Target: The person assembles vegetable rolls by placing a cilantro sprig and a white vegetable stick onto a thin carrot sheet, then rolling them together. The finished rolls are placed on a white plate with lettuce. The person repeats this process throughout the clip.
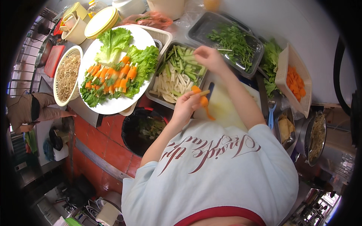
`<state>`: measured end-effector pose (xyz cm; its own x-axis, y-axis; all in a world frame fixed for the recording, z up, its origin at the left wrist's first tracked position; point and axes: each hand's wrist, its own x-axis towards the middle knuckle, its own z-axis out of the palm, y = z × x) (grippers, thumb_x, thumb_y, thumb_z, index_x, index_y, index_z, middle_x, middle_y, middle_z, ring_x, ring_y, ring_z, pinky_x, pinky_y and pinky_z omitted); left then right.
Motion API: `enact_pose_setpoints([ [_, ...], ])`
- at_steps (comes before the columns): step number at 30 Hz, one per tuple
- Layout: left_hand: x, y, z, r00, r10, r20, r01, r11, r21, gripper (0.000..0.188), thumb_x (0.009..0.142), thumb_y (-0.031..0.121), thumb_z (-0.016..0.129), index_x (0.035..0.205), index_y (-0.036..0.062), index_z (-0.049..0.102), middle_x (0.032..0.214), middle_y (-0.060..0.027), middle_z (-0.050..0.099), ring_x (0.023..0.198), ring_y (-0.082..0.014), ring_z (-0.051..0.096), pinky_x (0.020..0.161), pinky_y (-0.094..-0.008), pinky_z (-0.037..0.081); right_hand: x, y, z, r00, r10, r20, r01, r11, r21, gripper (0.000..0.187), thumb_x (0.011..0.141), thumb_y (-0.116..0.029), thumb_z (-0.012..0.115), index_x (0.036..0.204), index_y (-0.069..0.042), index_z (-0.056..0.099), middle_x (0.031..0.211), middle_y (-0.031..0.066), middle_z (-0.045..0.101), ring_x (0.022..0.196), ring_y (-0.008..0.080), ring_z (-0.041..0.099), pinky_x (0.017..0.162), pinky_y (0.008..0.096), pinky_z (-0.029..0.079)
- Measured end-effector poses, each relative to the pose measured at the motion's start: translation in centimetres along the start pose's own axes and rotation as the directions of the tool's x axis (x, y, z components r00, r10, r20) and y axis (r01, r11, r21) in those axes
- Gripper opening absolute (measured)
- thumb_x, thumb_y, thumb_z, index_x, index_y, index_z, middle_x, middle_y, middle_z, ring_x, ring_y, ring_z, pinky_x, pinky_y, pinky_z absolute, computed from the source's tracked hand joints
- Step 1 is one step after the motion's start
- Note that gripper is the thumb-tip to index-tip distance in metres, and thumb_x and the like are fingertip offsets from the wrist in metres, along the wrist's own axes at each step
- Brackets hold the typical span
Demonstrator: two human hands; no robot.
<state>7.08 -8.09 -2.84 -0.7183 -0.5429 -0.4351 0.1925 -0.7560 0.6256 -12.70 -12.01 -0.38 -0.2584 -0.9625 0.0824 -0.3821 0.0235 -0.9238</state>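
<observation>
My left hand [184, 107] is closed on a thin orange carrot strip [204, 102], whose tail hangs down, and a pale stick [204, 92] lies across it. My right hand [212, 59] is over the right side of a metal tray, its fingers curled together; whatever they may hold is hidden. In that tray are green cucumber sticks [184, 56] and white strips [169, 84]. Left of it, a big white plate [107, 107] bears lettuce [145, 62] and several carrot-wrapped rolls [113, 77]. A pale cutting board [228, 103] lies under and right of my hands.
Behind my right hand stands a dark tray [198, 32] with green herbs [235, 43]. To the right, a tilted basket [281, 71] contains carrot slices [295, 83]. A noodle-like heap fills a basket [57, 88] at left. A black-lined bin [130, 132] stands below; another person [30, 109] is far left.
</observation>
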Motion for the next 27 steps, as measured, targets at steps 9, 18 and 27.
enact_pose_setpoints([
  [9, 0.2, 0.8, 0.3, 0.997, -0.074, -0.018, 0.07, 0.983, -0.17, 0.022, 0.089, 0.009, 0.05, 0.109, -0.0019, 0.05, 0.104, -0.0094, 0.059, 0.089, -0.0135, 0.061, 0.073, -0.0225, 0.053, -7.8, -0.6, -1.4, 0.886, 0.167, 0.433, -0.244, 0.961, 0.129, 0.021, 0.076, -0.006, 0.065, 0.086, -0.007, 0.047, 0.073, -0.0039, 0.049, 0.064, 0.0031, 0.047, 0.055, 0.0183, 0.038],
  [18, 0.1, -0.8, -0.3, 0.995, -0.101, 0.023, 0.102, 0.994, -0.036, 0.021, 0.088, 0.005, 0.051, 0.108, -0.0011, 0.051, 0.105, -0.0091, 0.058, 0.092, -0.0142, 0.06, 0.076, -0.0234, 0.052, -1.3, 0.8, 3.6, 0.861, -0.344, 0.373, 0.44, 0.873, -0.21, 0.026, 0.07, -0.012, 0.067, 0.095, -0.008, 0.057, 0.078, 0.0059, 0.053, 0.069, 0.0174, 0.054, 0.061, 0.0301, 0.045],
  [27, -0.4, -0.4, 0.5, 0.984, -0.171, 0.054, 0.17, 0.985, 0.028, 0.022, 0.088, 0.005, 0.05, 0.109, -0.0023, 0.048, 0.108, -0.0121, 0.056, 0.094, -0.0208, 0.061, 0.08, -0.0268, 0.052, 0.7, 2.1, 7.3, 0.702, -0.511, 0.496, 0.711, 0.546, -0.444, 0.022, 0.066, -0.009, 0.063, 0.088, -0.009, 0.057, 0.081, 0.0069, 0.049, 0.075, 0.0243, 0.055, 0.063, 0.0354, 0.047],
])
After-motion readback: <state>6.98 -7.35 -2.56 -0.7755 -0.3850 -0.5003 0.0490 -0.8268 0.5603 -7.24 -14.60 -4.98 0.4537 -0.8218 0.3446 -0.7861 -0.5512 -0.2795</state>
